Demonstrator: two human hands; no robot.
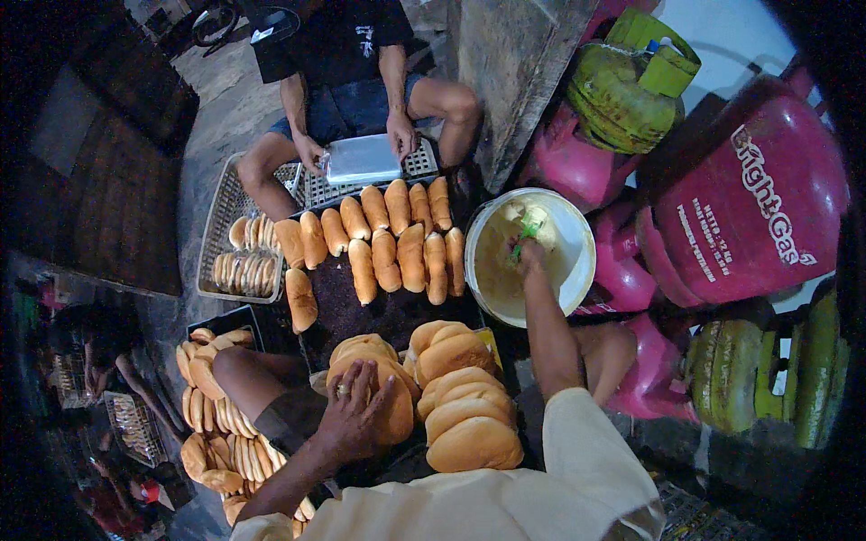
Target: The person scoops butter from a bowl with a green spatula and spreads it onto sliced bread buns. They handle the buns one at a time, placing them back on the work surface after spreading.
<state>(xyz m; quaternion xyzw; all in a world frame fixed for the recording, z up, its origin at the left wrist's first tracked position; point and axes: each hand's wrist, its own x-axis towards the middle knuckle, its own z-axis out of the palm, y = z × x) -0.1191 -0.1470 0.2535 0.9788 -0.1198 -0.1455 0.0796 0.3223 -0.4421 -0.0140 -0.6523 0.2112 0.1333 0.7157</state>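
My left hand [357, 412] lies palm down over a row of round, flat bread buns [399, 416], fingers spread and a ring on one. Beside it, more golden buns [473, 436] lean on each other in an overlapping row. My right hand [532, 255] reaches down into a white plastic bucket [583, 270] with a pale, creamy spread [497, 247] inside. Its fingers are around a green tool [531, 226], whose working end I cannot make out. Ahead, elongated bread rolls [385, 260] lie in two rows on a dark, crumb-covered surface [335, 297], one roll [301, 301] apart at the left.
Opposite sits a person, hands on a stack of clear plastic bags [363, 159] over a crate [423, 159]. Plastic baskets of buns [243, 274] [216, 412] stand left. Pink [737, 203] and green gas cylinders [622, 95] crowd the right. Other people are at far left.
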